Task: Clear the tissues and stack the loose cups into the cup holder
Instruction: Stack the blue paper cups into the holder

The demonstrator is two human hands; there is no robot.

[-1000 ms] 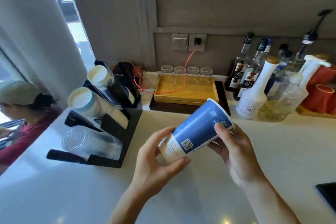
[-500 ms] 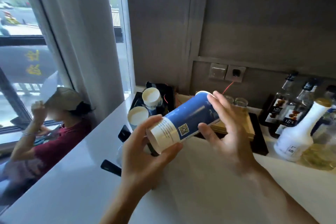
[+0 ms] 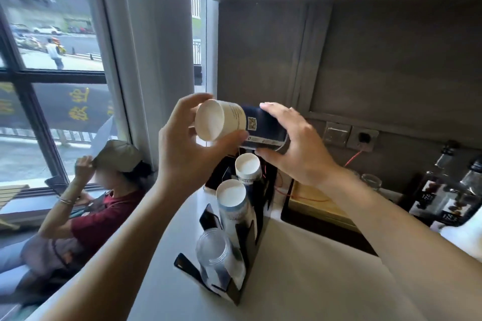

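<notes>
Both hands carry the cup [image 3: 234, 125] on its side, base toward the camera; it has risen from above the counter [image 3: 313, 268] a second ago to just above the holder [image 3: 247, 237]; left hand [image 3: 187, 148] grasps the base end, right hand [image 3: 294, 146] clasps the rim end; the cup now appears aligned over the top paper stack [image 3: 247, 164], so insertion is probably next; no tissues visible.

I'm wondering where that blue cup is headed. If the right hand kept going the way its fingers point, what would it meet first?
The right hand points left, across the blue cup it holds, so it would likely meet the left hand gripping the cup's base. Depth is unclear, so this is a guess.
</notes>
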